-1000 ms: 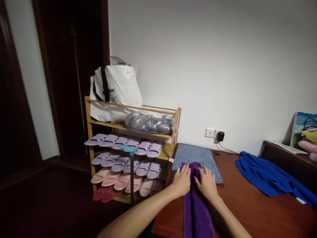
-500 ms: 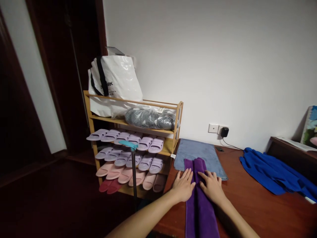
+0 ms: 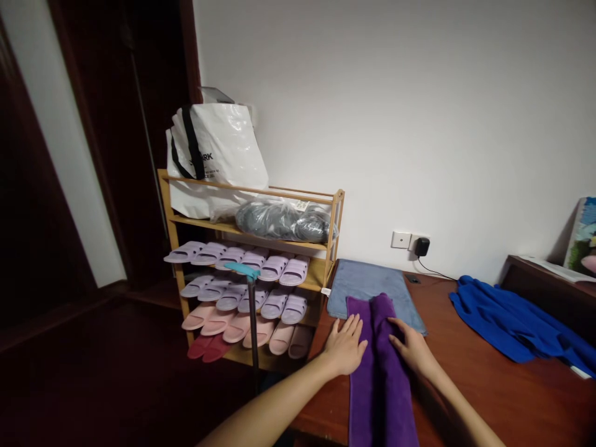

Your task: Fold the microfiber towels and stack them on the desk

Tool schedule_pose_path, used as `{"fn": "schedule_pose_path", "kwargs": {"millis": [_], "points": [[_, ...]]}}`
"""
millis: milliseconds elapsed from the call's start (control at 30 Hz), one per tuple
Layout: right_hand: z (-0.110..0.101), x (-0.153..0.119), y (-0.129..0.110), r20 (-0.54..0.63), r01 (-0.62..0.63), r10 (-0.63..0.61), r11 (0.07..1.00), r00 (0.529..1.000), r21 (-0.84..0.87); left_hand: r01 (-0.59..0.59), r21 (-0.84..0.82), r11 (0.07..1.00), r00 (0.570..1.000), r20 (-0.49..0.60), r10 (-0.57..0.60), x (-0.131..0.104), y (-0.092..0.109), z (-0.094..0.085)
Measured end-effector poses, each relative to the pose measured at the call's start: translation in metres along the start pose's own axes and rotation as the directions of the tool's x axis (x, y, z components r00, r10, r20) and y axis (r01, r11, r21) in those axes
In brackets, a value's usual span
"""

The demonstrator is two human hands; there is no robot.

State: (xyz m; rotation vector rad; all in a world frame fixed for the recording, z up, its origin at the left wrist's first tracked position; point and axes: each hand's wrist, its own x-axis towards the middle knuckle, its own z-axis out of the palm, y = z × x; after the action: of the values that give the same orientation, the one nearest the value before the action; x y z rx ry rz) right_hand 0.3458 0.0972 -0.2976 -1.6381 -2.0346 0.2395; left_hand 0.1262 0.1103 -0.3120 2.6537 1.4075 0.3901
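A long purple towel (image 3: 363, 385) lies lengthwise on the reddish-brown table, folded in along its length, with its far end over a blue-grey cloth (image 3: 367, 282). My left hand (image 3: 344, 347) is spread flat on the towel's left part, fingers pointing away from me. At the towel's right edge, my right hand (image 3: 414, 351) has its thumb and fingers around the fabric, and the right fold there bulges up. Some of the right fingertips are hidden by the cloth.
A bright blue cloth (image 3: 516, 323) lies crumpled on the table's right. Left of the table stands a wooden shoe rack (image 3: 333, 217) with several slippers (image 3: 274, 267) and a white bag (image 3: 228, 143). A teal-topped pole (image 3: 252, 323) stands before it. A black plug (image 3: 421, 247) sits in the wall.
My right hand has shifted right, from the towel's middle to its right edge. The right fold has risen and rolled up a little. My left hand stays in place.
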Motion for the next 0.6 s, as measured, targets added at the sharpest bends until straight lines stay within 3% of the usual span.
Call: {"fn": "schedule_pose_path", "kwargs": {"millis": [133,367,600], "points": [[-0.017,-0.010,0.034,-0.011,-0.040,0.040,0.999,0.999,-0.005,0.000,-0.004,1.000,1.000,-0.011,0.000,-0.001,-0.001,0.002],[-0.067,-0.050,0.119,0.013,-0.145,0.147,0.984,0.989,-0.106,-0.003,0.000,1.000,1.000,-0.013,0.003,0.000,0.000,0.001],[-0.094,-0.089,0.180,-0.001,-0.280,0.295,0.904,0.955,-0.322,-0.007,0.001,1.000,1.000,-0.011,0.007,-0.001,0.004,-0.007]]}}
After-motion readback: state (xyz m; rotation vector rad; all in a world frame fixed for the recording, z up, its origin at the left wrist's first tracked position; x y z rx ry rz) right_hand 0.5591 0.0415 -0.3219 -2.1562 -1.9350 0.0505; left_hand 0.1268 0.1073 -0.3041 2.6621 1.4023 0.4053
